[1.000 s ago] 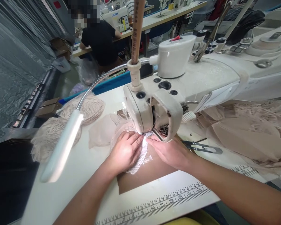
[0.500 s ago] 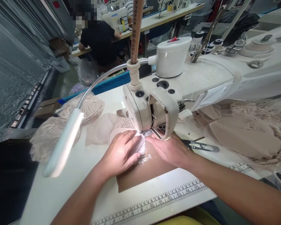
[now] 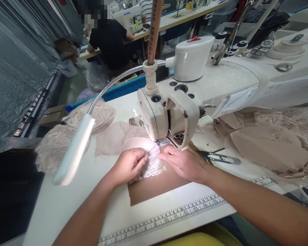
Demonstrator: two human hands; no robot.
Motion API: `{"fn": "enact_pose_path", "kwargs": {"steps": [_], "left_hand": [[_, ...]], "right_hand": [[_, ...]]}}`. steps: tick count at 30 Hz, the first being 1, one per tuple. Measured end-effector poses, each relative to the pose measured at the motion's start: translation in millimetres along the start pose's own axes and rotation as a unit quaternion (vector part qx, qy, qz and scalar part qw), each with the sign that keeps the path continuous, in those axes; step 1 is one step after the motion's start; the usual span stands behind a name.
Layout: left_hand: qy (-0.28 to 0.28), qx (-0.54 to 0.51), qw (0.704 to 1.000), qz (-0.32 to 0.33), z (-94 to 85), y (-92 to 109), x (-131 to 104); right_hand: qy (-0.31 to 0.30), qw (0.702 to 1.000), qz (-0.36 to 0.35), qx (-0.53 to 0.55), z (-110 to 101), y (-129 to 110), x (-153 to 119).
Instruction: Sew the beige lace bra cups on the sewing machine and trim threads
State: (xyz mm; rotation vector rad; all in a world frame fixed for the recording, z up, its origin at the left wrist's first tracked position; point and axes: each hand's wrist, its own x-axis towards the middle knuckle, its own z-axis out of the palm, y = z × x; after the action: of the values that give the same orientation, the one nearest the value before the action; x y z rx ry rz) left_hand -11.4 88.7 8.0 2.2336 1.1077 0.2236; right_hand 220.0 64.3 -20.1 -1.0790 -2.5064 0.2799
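Observation:
A piece of pale lace fabric point(image 3: 153, 163) lies under the needle end of the white sewing machine point(image 3: 154, 116), lit brightly from the lamp. My left hand point(image 3: 132, 164) pinches the fabric's left edge, fingers curled in. On the other side, my right hand point(image 3: 183, 162) has its thumb and forefinger together at the lace's right edge, close to the presser foot point(image 3: 162, 141). Beneath the lace is a brown sheet point(image 3: 159, 189) on the white table. Thread snips point(image 3: 220, 158) lie just right of my right hand.
Stacked lace pieces point(image 3: 92, 118) rest at the left, behind a bendable lamp point(image 3: 74, 150). A heap of beige fabric cups point(image 3: 269, 147) covers the right side. Ruler markings point(image 3: 169, 220) run along the front edge. Another person point(image 3: 109, 44) sits at a machine beyond.
My left hand has gone from lying flat on the lace to pinching its left edge, uncovering more of it. My right hand stays near the presser foot. The view has shifted slightly.

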Motion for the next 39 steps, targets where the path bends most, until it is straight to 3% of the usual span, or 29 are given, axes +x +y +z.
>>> {"fn": "enact_pose_path", "kwargs": {"steps": [6, 13, 15, 18, 21, 24, 28, 31, 34, 39], "left_hand": [[-0.062, -0.088, 0.993, -0.04, -8.7, -12.6, 1.4], [-0.109, -0.055, 0.992, 0.018, -15.1, -4.4, -4.1], [-0.1, -0.055, 0.993, 0.03, -16.0, 0.6, -6.8], [-0.041, -0.007, 0.996, 0.08, -14.1, 6.5, -6.6], [0.004, 0.061, 0.987, 0.148, -7.5, 7.4, -1.8], [0.02, 0.107, 0.978, 0.176, 2.6, 4.3, 2.6], [0.053, 0.12, 0.983, 0.127, 13.9, 1.8, 4.2], [0.064, 0.048, 0.996, 0.041, 14.2, 2.1, 4.6], [0.043, -0.071, 0.996, -0.03, 8.7, 0.1, 5.7], [-0.039, -0.225, 0.97, -0.078, 0.4, -11.0, 7.2]], "right_hand": [[-0.028, 0.999, 0.027, -0.036, -1.2, -5.0, 0.5], [-0.028, 0.998, 0.041, -0.036, 0.4, -4.3, -5.3], [-0.031, 0.998, 0.044, -0.04, 0.7, -3.9, -4.6], [-0.038, 0.997, 0.045, -0.054, 0.1, -4.3, -3.8], [-0.046, 0.996, 0.044, -0.066, -0.3, -5.3, -4.5], [-0.043, 0.995, 0.045, -0.074, 0.6, -5.4, -6.0], [-0.024, 0.996, 0.044, -0.069, 1.9, -4.2, -6.7], [-0.02, 0.997, 0.045, -0.062, 1.2, -4.2, -5.2], [-0.025, 0.998, 0.031, -0.053, 0.6, -6.0, -2.0], [-0.056, 0.998, -0.014, -0.039, 3.2, -7.8, 1.2]]}}
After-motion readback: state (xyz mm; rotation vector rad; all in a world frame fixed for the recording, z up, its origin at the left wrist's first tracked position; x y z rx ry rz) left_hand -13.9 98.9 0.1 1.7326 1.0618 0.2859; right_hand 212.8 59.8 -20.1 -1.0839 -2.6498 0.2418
